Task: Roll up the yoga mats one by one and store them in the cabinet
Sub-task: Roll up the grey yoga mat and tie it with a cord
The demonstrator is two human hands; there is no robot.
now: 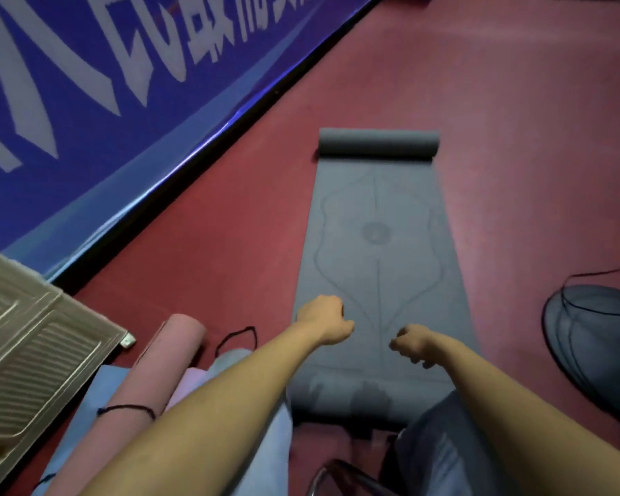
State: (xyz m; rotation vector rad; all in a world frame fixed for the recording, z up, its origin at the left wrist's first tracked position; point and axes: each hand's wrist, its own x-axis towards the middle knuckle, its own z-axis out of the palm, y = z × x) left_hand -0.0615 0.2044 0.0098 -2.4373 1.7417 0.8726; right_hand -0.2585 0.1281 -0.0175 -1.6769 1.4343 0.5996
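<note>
Grey mat [376, 252], far end rolled, near end flat.
Left hand [324, 318] and right hand [414, 343] over mat's 6 o'clock end, fingers curled, gripping nothing.

The mat [376, 266] is dark grey with thin curved lines and a circle. The floor [237, 245] is dark red. The banner [86, 102] is blue with white characters. The rolled mat [151, 381] is pink.

Both fists — left hand [324, 318], right hand [410, 343] — over grey mat [376, 245], far end rolled.
</note>
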